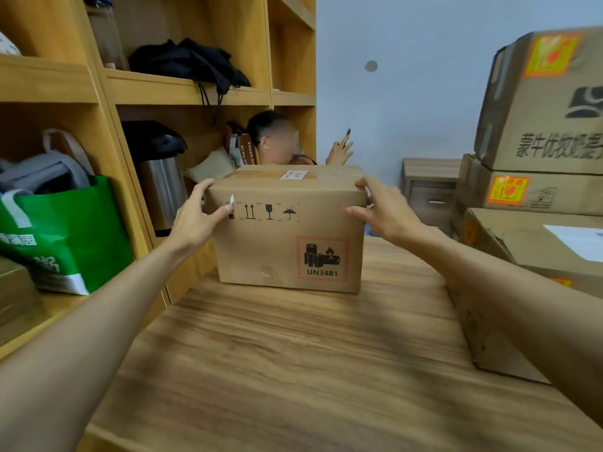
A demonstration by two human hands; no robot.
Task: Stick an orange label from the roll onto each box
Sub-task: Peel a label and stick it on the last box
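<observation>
A brown cardboard box with black handling symbols and a red UN3481 battery mark stands at the far end of the wooden table. My left hand grips its upper left corner, thumb on the front face. My right hand grips the upper right corner. No orange label shows on this box's visible faces. The label roll is not in view.
Several stacked boxes with orange labels stand at the right, one lying close by my right forearm. Wooden shelves with a green bag and a steel flask line the left. A person sits behind the box.
</observation>
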